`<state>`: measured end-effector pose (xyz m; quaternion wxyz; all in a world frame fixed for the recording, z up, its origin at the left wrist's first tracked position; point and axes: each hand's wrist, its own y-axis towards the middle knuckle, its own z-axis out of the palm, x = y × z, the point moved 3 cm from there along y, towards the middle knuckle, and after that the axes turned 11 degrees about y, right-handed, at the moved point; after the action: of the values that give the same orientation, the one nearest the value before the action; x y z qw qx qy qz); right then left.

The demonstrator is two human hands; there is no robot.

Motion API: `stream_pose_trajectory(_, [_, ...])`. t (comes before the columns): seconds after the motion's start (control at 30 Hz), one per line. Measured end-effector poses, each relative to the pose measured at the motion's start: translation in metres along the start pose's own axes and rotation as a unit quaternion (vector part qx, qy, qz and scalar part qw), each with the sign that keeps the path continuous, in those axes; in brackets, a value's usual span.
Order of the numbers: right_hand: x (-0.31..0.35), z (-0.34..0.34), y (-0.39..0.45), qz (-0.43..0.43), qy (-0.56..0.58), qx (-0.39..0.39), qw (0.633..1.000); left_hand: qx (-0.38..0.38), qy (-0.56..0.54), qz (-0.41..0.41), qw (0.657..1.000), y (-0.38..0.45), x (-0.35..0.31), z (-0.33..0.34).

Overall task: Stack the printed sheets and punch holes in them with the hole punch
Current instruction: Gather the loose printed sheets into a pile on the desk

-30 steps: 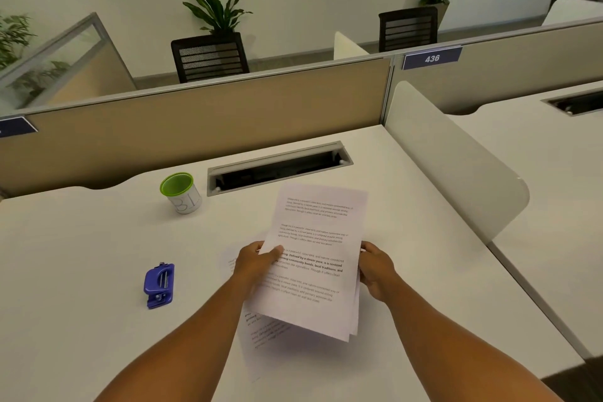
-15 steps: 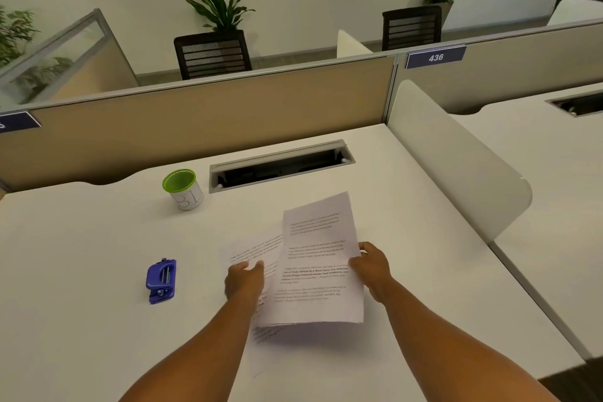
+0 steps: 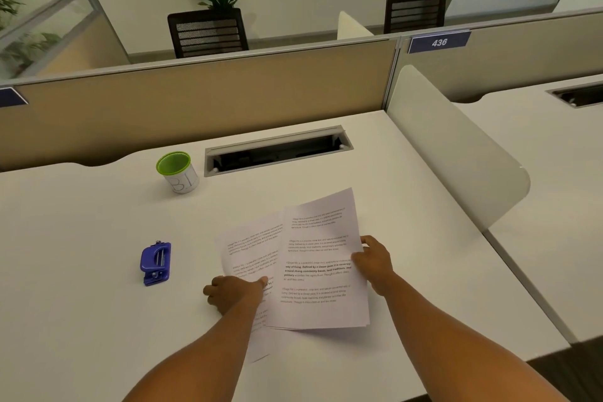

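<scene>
A thin stack of printed sheets (image 3: pixel 321 274) lies slightly raised on the white desk (image 3: pixel 81 287). My right hand (image 3: pixel 373 263) grips its right edge, thumb on top. Another printed sheet (image 3: pixel 249 246) lies skewed under the stack and sticks out to the left. On that sheet's left edge sits my left hand (image 3: pixel 235 294), fingers curled at the edge and thumb pressing the paper beside the stack. The blue hole punch (image 3: pixel 156 263) lies alone on the desk, left of both hands and apart from the paper.
A white cup with a green rim (image 3: pixel 177 173) stands behind the punch. An open cable slot (image 3: pixel 277 150) runs along the back of the desk before the beige partition (image 3: pixel 195 98). A white curved divider (image 3: pixel 456 153) bounds the right side.
The stack has come down from upright to nearly flat and shifted right. My left hand let go of it and moved onto the sheet beneath.
</scene>
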<state>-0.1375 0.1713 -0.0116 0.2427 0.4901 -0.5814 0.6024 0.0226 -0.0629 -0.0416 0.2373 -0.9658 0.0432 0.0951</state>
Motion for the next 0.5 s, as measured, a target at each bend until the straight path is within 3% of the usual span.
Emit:
stream_pose_trajectory(0.23, [0.005, -0.006, -0.001, -0.007, -0.050, -0.027, 0.998, 0.037, -0.075, 0.062, 0.995, 0.012, 0.004, -0.008])
stream_pose_trajectory(0.5, [0.016, -0.002, 0.001, -0.010, -0.076, -0.036, 0.996, -0.132, -0.146, 0.166, 0.966, 0.029, -0.036, -0.081])
